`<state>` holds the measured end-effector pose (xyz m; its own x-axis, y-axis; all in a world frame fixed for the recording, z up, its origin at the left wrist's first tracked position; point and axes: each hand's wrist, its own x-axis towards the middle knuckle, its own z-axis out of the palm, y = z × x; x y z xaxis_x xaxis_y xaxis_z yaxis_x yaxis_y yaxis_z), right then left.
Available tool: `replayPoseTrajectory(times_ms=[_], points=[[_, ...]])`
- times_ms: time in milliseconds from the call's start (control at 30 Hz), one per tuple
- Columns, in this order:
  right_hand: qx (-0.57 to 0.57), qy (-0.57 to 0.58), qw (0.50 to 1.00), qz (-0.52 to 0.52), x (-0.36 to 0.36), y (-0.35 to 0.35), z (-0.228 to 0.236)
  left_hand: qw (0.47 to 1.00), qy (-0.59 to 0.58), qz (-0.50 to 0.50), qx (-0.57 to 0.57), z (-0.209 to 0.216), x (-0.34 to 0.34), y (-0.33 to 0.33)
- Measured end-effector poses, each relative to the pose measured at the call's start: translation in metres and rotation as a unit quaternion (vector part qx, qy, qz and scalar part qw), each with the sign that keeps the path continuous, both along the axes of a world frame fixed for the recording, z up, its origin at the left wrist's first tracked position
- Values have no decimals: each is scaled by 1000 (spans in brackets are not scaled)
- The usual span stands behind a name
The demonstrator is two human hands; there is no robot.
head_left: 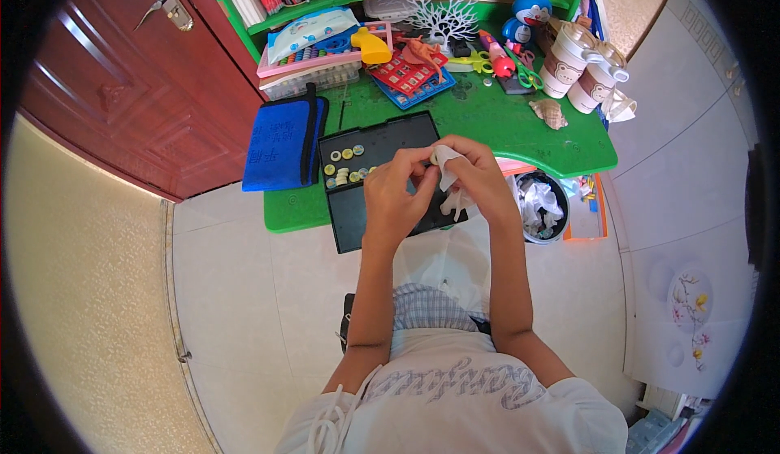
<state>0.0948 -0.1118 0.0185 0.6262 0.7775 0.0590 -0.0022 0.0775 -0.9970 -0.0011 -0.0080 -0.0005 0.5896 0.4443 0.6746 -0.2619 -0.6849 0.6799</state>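
Inspector A: The green desk is carrying a black tray at its front edge, with a blue pouch lying just beside it on the left.

Inspector B: Confirmed. Small round tokens are sitting in the tray's upper left corner.

Inspector A: And the hands?

Inspector B: The left hand and right hand are meeting over the tray, both pinching a crumpled white tissue between their fingertips.
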Motion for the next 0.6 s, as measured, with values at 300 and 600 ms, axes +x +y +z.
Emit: replayPoseTrajectory(times_ms=[300, 600], points=[[-9, 10, 1000, 8, 0, 0, 1, 1000, 1, 1, 6, -1, -1, 1], [8, 23, 999, 25, 1, 0, -1, 1000, -6, -3, 8, 0, -1, 2]])
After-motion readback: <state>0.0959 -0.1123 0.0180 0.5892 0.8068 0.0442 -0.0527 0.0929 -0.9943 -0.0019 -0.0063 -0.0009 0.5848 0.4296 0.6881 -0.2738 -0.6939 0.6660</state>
